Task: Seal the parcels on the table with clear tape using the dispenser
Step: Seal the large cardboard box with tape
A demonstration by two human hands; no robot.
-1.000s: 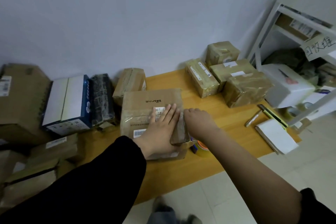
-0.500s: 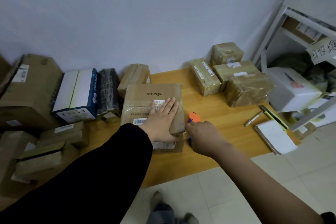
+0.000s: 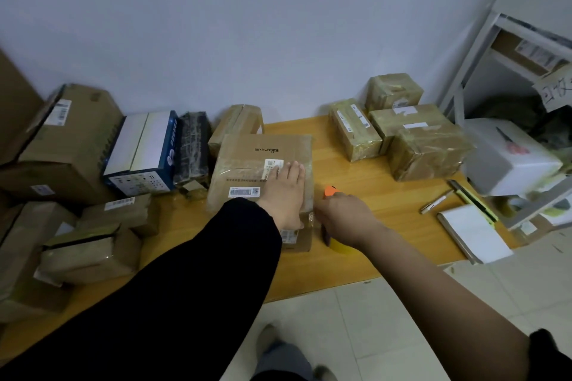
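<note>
Left of frame: a stack of brown cartons [image 3: 68, 145] and a blue-and-white box [image 3: 140, 151] stand against the wall, with smaller taped packets below them.

Centre: the brown parcel [image 3: 247, 161] lies flat on the wooden table [image 3: 387, 195], labels facing up. The left hand [image 3: 284, 192], in a black sleeve, rests palm down on the parcel's right portion, fingers straight and together, holding nothing.

Just right of the parcel's lower right corner: the right hand [image 3: 343, 216] has its fingers curled around the tape dispenser [image 3: 329, 192]. The dispenser's orange tip shows above the knuckles and its yellowish tape roll below the wrist, just beside the parcel's side. Whether the dispenser touches the parcel cannot be told.

Right of centre: four taped parcels [image 3: 427, 151] sit grouped at the table's far edge, well apart from both hands.

Right of frame: a pen [image 3: 436, 202] and a white notepad [image 3: 473, 233] lie near the table's edge, beside a white metal rack [image 3: 470, 71].
</note>
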